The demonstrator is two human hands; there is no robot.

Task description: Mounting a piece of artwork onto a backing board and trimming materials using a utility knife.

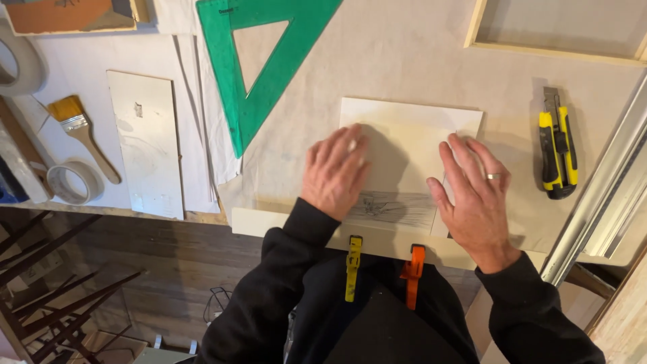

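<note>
My left hand (335,170) and my right hand (474,193) both press flat, fingers spread, on a thin sheet with a pencil drawing (397,202). The sheet lies on a cream board (411,111) at the near edge of the table. A ring sits on a finger of my right hand. A yellow clamp (352,266) and an orange clamp (413,273) grip the table's front edge just below the board, between my wrists.
A green set square (259,87) lies above left. A yellow-and-black utility knife (558,148) is to the right, beside a long metal rail (600,195). At left are a white panel (147,141), a paintbrush (79,128), tape rolls (71,180) and a wooden frame (559,34) at top right.
</note>
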